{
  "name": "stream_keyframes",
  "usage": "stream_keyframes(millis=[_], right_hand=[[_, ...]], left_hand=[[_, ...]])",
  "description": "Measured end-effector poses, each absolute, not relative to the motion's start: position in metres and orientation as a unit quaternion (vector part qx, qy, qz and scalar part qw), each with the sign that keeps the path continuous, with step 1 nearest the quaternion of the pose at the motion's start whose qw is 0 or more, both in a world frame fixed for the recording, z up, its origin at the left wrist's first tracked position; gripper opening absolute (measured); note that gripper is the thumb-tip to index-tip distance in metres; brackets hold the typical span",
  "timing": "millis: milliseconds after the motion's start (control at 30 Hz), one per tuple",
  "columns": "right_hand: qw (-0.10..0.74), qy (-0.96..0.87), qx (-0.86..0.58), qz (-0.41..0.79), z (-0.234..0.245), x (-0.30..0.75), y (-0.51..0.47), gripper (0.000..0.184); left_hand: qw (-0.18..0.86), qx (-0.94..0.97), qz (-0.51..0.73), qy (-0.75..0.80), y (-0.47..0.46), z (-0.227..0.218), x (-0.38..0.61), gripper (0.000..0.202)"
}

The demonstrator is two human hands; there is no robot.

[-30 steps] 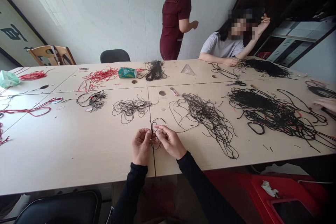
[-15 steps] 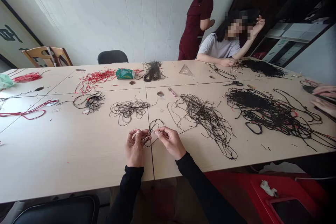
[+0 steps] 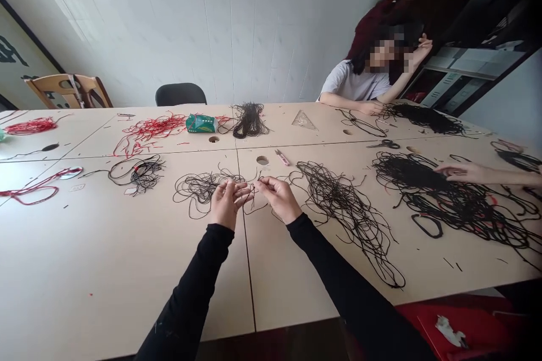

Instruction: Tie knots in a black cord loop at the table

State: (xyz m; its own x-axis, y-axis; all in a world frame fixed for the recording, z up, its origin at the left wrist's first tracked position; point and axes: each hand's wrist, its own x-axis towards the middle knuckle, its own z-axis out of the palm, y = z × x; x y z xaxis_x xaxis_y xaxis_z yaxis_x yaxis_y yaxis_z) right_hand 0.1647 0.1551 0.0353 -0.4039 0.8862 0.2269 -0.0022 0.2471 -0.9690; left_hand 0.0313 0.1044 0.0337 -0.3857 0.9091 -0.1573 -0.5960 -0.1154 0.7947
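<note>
A pale panelled wall (image 3: pixel 161 28) stands behind a long light-wood counter (image 3: pixel 148 276), whose dark seam runs toward the viewer between the person's forearms. Above this seam, the left hand (image 3: pixel 226 203) and the right hand (image 3: pixel 277 196) face each other, nearly meeting. A thin black cord (image 3: pixel 253 198) lies in the narrow space between them, at the fingertips of the right hand and just beside those of the left. The right thumb and forefinger are pinched together on the cord; the left fingers are extended and slightly parted, and whether they grip it cannot be told. Its full course is too fine to follow. A loose black coil (image 3: pixel 195 187) lies beyond and partly behind the left hand; a larger black tangle (image 3: pixel 347 203) spreads to the right of the right hand. Pink snips (image 3: pixel 283 158) rest beyond the hands, near a round hole (image 3: pixel 262 160). Farther back lie red cords (image 3: pixel 152 128), a green packet (image 3: pixel 201 123) and a clear triangle (image 3: pixel 304 119). At right, a co-worker's hand (image 3: pixel 461 172) reaches over a dark heap (image 3: pixel 400 172) near black scissors (image 3: pixel 386 144).
</note>
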Motion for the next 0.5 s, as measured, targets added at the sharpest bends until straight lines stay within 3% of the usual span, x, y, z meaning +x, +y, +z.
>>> stream_keyframes(millis=[167,500], right_hand=[[0.439,-0.630,-0.359,0.531,0.032,0.168,0.163,0.035],[0.381,-0.645,-0.326,0.576,0.028,0.165,0.156,0.027]], left_hand=[[0.617,0.261,0.635,0.384,0.111,0.025,0.035,0.040],[0.483,0.295,0.697,0.440,0.110,0.010,0.041,0.033]])
